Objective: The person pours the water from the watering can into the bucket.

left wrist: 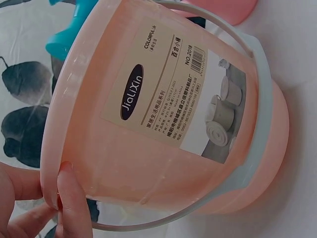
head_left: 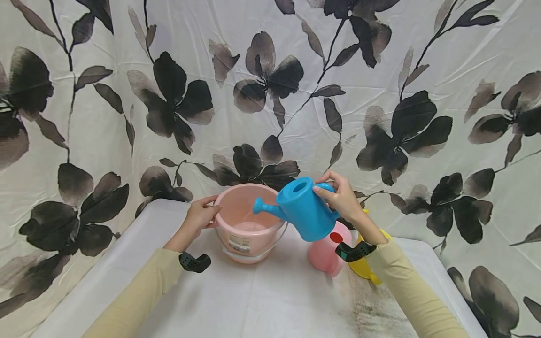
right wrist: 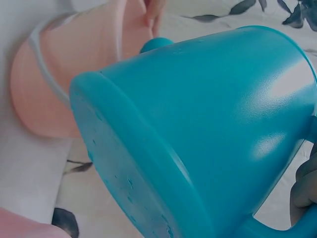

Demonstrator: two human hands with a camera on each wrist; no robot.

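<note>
Two hands at work above a white table (head_left: 253,305). The left hand (head_left: 200,216) grips the rim of a peach bucket (head_left: 263,240) at its left side, fingers closed on the edge. The bucket stands upright on the table, its pale handle lowered across the front, near a printed label (head_left: 239,244). The right hand (head_left: 344,199) holds a blue watering can (head_left: 305,213) by its handle, tilted in the air, spout over the bucket's opening. Beside the bucket sit a pink can (head_left: 323,258) and a partly hidden yellow can (head_left: 361,267)
</note>
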